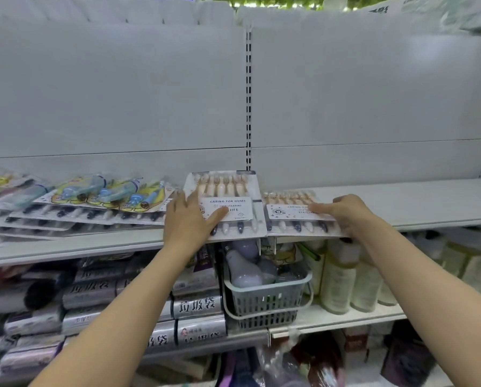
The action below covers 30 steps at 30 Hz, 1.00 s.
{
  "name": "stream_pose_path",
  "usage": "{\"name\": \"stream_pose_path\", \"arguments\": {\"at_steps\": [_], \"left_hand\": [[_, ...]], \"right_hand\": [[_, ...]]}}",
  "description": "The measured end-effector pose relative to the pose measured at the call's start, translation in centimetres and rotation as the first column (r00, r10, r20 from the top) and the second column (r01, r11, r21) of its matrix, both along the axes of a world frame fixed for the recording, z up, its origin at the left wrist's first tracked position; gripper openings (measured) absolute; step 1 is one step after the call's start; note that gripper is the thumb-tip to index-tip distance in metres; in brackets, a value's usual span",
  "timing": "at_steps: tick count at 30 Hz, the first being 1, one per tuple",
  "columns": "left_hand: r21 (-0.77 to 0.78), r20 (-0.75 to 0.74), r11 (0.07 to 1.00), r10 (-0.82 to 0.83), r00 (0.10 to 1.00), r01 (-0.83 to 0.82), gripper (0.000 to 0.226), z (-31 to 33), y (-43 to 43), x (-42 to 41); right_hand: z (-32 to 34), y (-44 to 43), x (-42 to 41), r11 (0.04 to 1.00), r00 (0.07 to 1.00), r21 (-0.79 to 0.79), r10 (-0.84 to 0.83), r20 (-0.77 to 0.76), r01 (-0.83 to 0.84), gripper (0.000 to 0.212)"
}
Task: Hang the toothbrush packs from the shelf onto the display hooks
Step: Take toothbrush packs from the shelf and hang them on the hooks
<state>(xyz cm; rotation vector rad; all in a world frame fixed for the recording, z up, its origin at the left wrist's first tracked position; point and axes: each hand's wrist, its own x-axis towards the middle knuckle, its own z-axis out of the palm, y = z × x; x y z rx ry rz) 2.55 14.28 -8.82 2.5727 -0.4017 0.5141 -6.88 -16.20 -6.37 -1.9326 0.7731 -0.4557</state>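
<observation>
Left hand (189, 219): fingers spread and straight, lying flat on the lower-left part of the middle pack (228, 202). The thumb rests on its white label and the other fingers reach up along the pack's left edge. No grip visible, only flat contact.

Right hand (348, 213): holds the right end of the right pack (295, 215). Its fingers are bent over the top, the index reaching left across the label. The thumb is hidden under the pack.

Both packs lie flat on the shelf (401, 202), side by side with edges touching or nearly so. Their near edges overhang the shelf front. The middle pack sits slightly higher and further back than the right pack. Each holds a row of pale and dark toothbrushes.

Left of the left hand, a pile (80, 208) of other toothbrush packs is fanned out on the same shelf, just beside the middle pack.

A slotted upright (248, 107) runs up the white back panel behind the middle pack.

On the shelf below are a grey basket (264, 303) of bulbs (242, 269) under the two packs, bottles (340, 280) to its right and bag rolls (197, 305) to its left.
</observation>
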Motion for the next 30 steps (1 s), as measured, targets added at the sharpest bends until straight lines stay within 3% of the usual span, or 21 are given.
{"name": "stream_pose_path", "arguments": {"at_steps": [2,5,11,14,21,25,28,30], "left_hand": [[-0.019,-0.028,0.999,0.05,0.998,-0.05,0.109,0.1,0.1,-0.2],[0.073,-0.054,0.99,0.124,0.991,-0.12,0.121,0.4,0.2,-0.3],[0.109,-0.082,0.984,0.149,0.985,-0.14,0.118,1.4,0.1,-1.0],[-0.009,-0.076,0.994,0.107,0.991,-0.108,0.126,1.4,0.1,-1.1],[-0.228,0.039,0.973,0.054,0.998,-0.044,0.14,2.1,0.0,-3.2],[-0.422,0.028,0.905,-0.04,0.999,0.048,0.142,2.5,0.0,-4.8],[-0.592,-0.052,0.805,-0.094,0.994,0.045,0.129,2.9,0.8,-4.3],[-0.711,-0.124,0.701,-0.195,0.973,0.05,0.089,3.6,1.9,-4.4]], "right_hand": [[0.3,-0.3,-0.7,0.998,1.0,0.061,0.003,-0.031,-0.001,0.073],[0.6,-1.0,-1.2,0.991,0.999,0.129,-0.014,-0.035,0.018,0.073],[0.2,-1.4,-2.1,0.918,0.992,0.386,0.05,0.113,-0.09,0.06],[0.1,-1.4,-2.5,0.899,0.981,0.412,0.082,0.177,-0.15,0.045],[-0.5,-1.8,-3.1,0.843,0.935,0.484,0.058,0.35,-0.234,0.06],[-0.3,-1.2,-3.8,0.851,0.894,0.466,0.01,0.448,-0.243,0.067],[0.1,-0.8,-4.6,0.86,0.874,0.438,0.019,0.486,-0.263,0.051],[0.2,-0.6,-5.2,0.865,0.854,0.41,0.039,0.519,-0.289,0.041]]}}
